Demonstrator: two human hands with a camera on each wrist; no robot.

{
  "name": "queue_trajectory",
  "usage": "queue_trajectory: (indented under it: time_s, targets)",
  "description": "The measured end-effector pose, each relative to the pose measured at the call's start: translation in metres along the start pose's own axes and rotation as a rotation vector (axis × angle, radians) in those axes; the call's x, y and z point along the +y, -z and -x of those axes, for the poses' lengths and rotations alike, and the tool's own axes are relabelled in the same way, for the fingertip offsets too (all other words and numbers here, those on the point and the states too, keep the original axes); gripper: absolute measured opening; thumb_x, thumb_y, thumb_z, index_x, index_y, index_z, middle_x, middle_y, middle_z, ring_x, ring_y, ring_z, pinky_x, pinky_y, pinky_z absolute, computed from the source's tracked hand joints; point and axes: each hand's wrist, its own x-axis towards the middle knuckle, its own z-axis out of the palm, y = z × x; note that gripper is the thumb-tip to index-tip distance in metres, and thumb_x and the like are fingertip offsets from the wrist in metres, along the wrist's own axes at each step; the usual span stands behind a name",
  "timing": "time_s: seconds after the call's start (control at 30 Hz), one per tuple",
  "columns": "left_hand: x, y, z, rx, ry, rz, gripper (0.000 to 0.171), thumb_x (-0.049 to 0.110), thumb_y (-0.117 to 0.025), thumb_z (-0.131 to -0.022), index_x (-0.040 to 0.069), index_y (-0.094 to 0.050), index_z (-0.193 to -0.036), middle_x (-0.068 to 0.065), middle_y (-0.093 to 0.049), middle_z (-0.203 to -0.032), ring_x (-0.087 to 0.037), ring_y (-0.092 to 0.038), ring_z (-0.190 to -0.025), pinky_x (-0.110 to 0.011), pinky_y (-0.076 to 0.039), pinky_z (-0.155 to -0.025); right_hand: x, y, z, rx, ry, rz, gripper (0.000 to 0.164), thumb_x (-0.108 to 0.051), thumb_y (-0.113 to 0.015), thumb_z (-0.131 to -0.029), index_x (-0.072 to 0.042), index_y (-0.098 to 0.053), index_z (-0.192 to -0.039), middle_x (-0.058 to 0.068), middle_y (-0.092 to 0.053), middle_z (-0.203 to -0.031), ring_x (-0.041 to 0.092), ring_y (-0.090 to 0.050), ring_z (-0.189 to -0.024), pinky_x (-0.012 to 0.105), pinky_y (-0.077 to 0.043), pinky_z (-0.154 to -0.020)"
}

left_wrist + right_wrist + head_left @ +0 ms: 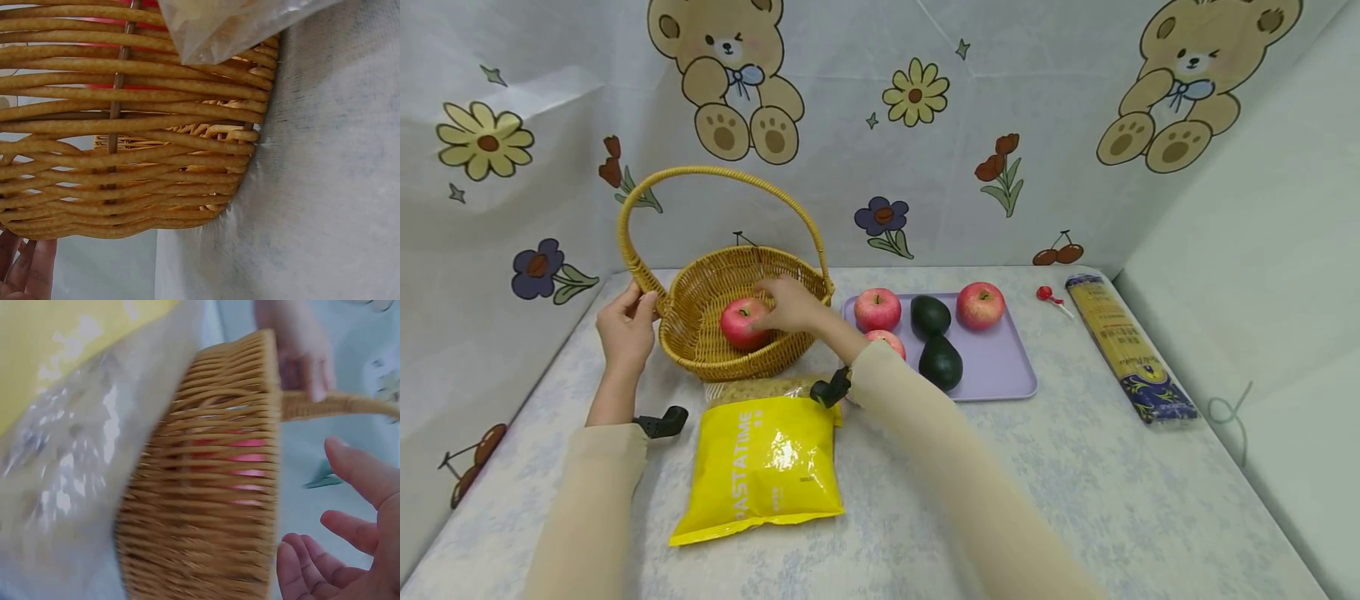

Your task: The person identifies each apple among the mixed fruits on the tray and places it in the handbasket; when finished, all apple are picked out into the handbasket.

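A yellow wicker basket (760, 363) with a tall arched handle stands at the back left of the table. My left hand (627, 332) grips it where the handle meets the rim; only some fingertips (39, 269) show in the left wrist view. Inside the basket lies a red apple (741, 323), partly seen through the weave in the right wrist view. Over the basket's right side is my right hand (793, 304), close to the apple in the head view. The right wrist view has its fingers (350, 531) spread above the rim, holding nothing.
A yellow pasta bag (767, 467) lies in front of the basket. Right of it, a lilac tray (1000, 367) holds apples (980, 305) and two avocados (941, 363). Farther right are a red lollipop (1045, 293) and a long noodle packet (1131, 348). A patterned cloth hangs behind.
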Motion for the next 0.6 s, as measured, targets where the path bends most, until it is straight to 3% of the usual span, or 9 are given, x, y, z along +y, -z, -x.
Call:
queue_trajectory:
  time_s: [0.13, 0.27, 0.37, 0.47, 0.6]
  targets:
    - [0.002, 0.000, 0.000, 0.004, 0.003, -0.007, 0.038, 0.019, -0.053, -0.101, 0.011, -0.056, -0.138, -0.018, -0.062, -0.129, 0.012, -0.054, -0.082, -0.001, -0.050, -0.072, -0.003, 0.021, 0.020, 0.007, 0.063, -0.102, 0.066, -0.032, -0.073, -0.087, -0.011, -0.047, -0.145, 0.010, -0.053, -0.140, 0.025, -0.059, -0.110, 0.024, -0.051, -0.087]
    - [0.003, 0.001, 0.000, 0.008, 0.025, -0.009, 0.038, 0.019, -0.053, -0.101, 0.012, -0.057, -0.137, -0.014, -0.063, -0.128, 0.012, -0.055, -0.081, -0.003, -0.052, -0.073, -0.008, 0.042, 0.053, 0.053, 0.104, -0.194, 0.064, -0.031, -0.075, -0.087, -0.015, -0.049, -0.143, 0.005, -0.053, -0.140, 0.023, -0.057, -0.120, 0.027, -0.052, -0.097]
    - [0.002, 0.002, 0.001, 0.006, 0.035, 0.004, 0.038, 0.018, -0.053, -0.100, 0.012, -0.056, -0.138, -0.015, -0.060, -0.133, 0.012, -0.056, -0.082, -0.005, -0.053, -0.075, -0.009, 0.056, 0.082, 0.100, 0.126, -0.261, 0.065, -0.029, -0.076, -0.086, -0.016, -0.049, -0.143, 0.004, -0.054, -0.138, 0.020, -0.056, -0.118, 0.030, -0.053, -0.098]
    - [0.001, 0.001, 0.000, 0.005, 0.034, 0.014, 0.038, 0.018, -0.054, -0.100, 0.011, -0.056, -0.138, -0.016, -0.058, -0.137, 0.012, -0.056, -0.083, -0.004, -0.053, -0.074, -0.002, 0.066, 0.108, 0.165, 0.145, -0.295, 0.065, -0.025, -0.077, -0.085, -0.014, -0.049, -0.143, 0.004, -0.055, -0.137, 0.017, -0.056, -0.117, 0.030, -0.055, -0.095]
    - [0.001, 0.000, 0.000, 0.003, 0.019, 0.014, 0.038, 0.017, -0.054, -0.100, 0.010, -0.056, -0.138, -0.017, -0.057, -0.138, 0.012, -0.056, -0.082, -0.002, -0.052, -0.073, 0.015, 0.078, 0.133, 0.248, 0.129, -0.306, 0.066, -0.022, -0.077, -0.084, -0.013, -0.049, -0.143, 0.005, -0.054, -0.137, 0.021, -0.056, -0.118, 0.038, -0.053, -0.099]
